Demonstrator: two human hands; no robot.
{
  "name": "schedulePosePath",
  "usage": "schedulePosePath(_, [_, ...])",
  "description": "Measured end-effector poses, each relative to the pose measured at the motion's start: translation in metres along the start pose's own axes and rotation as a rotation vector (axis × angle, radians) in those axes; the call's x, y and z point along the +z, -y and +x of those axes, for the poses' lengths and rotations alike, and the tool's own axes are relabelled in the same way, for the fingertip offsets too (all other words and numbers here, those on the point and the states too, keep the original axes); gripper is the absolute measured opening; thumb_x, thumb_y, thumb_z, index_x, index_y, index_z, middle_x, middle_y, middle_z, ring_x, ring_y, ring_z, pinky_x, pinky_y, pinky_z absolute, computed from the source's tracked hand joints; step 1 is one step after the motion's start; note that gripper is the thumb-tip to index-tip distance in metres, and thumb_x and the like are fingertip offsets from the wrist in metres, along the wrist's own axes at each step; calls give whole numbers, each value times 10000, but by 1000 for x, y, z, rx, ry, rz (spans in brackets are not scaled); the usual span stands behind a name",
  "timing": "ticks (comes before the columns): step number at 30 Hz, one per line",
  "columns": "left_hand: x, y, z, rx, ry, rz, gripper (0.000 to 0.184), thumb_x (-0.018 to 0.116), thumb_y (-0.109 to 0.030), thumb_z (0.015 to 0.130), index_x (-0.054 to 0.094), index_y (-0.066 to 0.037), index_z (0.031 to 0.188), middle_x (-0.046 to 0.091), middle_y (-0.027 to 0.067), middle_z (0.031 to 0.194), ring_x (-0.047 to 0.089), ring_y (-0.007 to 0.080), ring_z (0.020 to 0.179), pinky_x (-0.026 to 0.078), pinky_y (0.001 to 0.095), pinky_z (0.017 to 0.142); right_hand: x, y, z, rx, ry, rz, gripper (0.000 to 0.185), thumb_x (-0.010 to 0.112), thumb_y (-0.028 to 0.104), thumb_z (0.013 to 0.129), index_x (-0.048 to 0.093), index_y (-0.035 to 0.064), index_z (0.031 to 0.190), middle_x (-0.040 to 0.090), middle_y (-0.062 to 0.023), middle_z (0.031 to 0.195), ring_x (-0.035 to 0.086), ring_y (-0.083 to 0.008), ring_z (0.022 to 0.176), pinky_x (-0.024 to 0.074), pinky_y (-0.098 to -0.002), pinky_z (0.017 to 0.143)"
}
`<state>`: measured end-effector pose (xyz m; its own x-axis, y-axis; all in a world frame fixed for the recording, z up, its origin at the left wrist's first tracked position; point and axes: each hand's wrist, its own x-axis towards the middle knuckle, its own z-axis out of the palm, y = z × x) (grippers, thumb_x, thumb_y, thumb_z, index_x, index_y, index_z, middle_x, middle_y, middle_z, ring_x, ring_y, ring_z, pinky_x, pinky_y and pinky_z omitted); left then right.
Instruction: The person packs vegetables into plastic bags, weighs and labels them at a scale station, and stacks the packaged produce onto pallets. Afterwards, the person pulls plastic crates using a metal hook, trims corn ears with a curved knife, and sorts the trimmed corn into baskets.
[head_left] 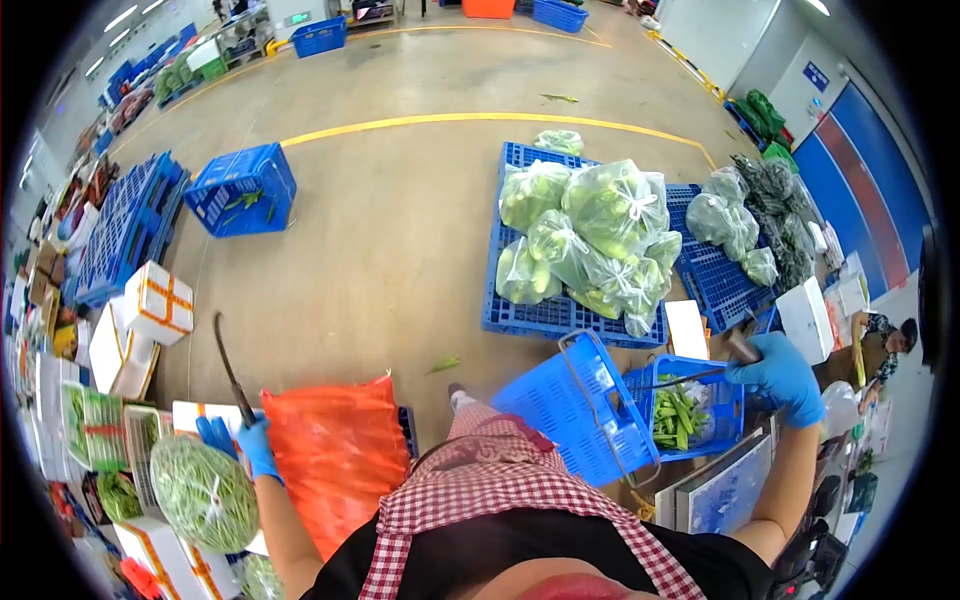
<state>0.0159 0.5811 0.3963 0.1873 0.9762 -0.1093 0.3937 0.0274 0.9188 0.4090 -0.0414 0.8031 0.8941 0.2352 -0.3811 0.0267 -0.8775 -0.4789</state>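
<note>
As I look on, the person has a tool in each hand. The left hand (257,450) has a bent hook (230,362) up in the air, beside the red sack (335,455) and the big bag (205,492). Its fingers (213,435) look partly spread, and I cannot tell how tight they hold. The right hand (785,380) is curled round a thin rod (690,378), which reaches over the crate of greens (735,425). I can't tell if it touches. To do this well, I think all the fingers should wrap round each tool. The hook's tip should point away from the legs and the soft bag, which could rip. The rod should not poke the greens (675,415). Small, slow moves seem best, as the tilted crate (575,400) is near the apron (470,490).
</note>
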Motion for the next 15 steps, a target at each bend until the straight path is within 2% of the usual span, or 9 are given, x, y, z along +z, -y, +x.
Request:
schedulePosePath(1, [8, 24, 12, 8, -17, 42, 113, 592, -63, 639, 611, -14, 739, 559, 30, 610, 502, 153, 540, 396, 305, 501, -1, 16, 13, -2, 33, -35, 236, 705, 181, 624, 626, -13, 733, 534, -48, 540, 491, -99, 479, 398, -265, 468])
schedulePosePath(2, [19, 3, 4, -97, -99, 497, 185, 577, -145, 651, 605, 19, 732, 572, 91, 592, 512, 199, 517, 402, 341, 492, 0, 26, 28, 40, 69, -112, 281, 712, 203, 621, 644, -4, 797, 545, -65, 561, 500, -119, 500, 411, -288, 499])
schedulePosePath(3, [20, 14, 8, -115, -11, 624, 269, 563, -212, 649, 593, 45, 722, 581, 158, 598, 525, 245, 514, 411, 384, 497, 2, 43, 39, 99, 95, -114, 332, 723, 225, 613, 647, -7, 838, 574, -98, 597, 514, -137, 522, 422, -315, 526])
schedulePosePath(5, [20, 71, 19, -305, -41, 658, 248, 558, -181, 628, 595, 44, 726, 588, 186, 614, 545, 268, 506, 411, 408, 483, 1, 69, 68, 52, 124, -248, 375, 727, 243, 615, 644, -5, 884, 603, -127, 649, 529, -149, 550, 434, -321, 560])
schedulePosePath(6, [18, 84, 16, -207, -28, 570, 200, 484, -155, 646, 579, 21, 656, 572, 136, 573, 579, 259, 546, 453, 403, 511, 2, 80, 82, 149, 145, -213, 396, 726, 256, 620, 639, -4, 906, 617, -149, 690, 547, -162, 581, 443, -313, 588])
schedulePosePath(8, [21, 131, 17, 421, -272, 508, 217, 501, -157, 699, 603, 29, 744, 605, 149, 667, 597, 261, 596, 476, 375, 531, 3, 98, 108, 192, 167, -225, 410, 724, 252, 628, 630, -8, 931, 620, -146, 708, 557, -163, 602, 445, -305, 598])
schedulePosePath(10, [20, 129, 26, -263, -8, 861, 222, 502, -162, 711, 607, 27, 765, 610, 149, 684, 602, 259, 609, 480, 372, 538, 10, 101, 133, 132, 175, -127, 432, 717, 237, 645, 609, -25, 971, 624, -137, 741, 575, -152, 638, 455, -300, 601])
schedulePosePath(11, [23, 130, 38, -419, 105, 993, 225, 503, -165, 717, 608, 25, 775, 612, 149, 693, 604, 257, 615, 482, 370, 542, 15, 101, 144, 142, 174, -95, 435, 716, 235, 648, 605, -29, 976, 624, -133, 746, 575, -149, 640, 455, -301, 597])
schedulePosePath(15, [33, 138, 128, -437, 417, 1304, 237, 505, -175, 741, 615, 21, 816, 620, 148, 727, 613, 252, 641, 490, 363, 556, 46, 159, 173, 257, 191, -51, 405, 717, 238, 651, 611, -44, 921, 614, -121, 708, 575, -145, 632, 459, -301, 577])
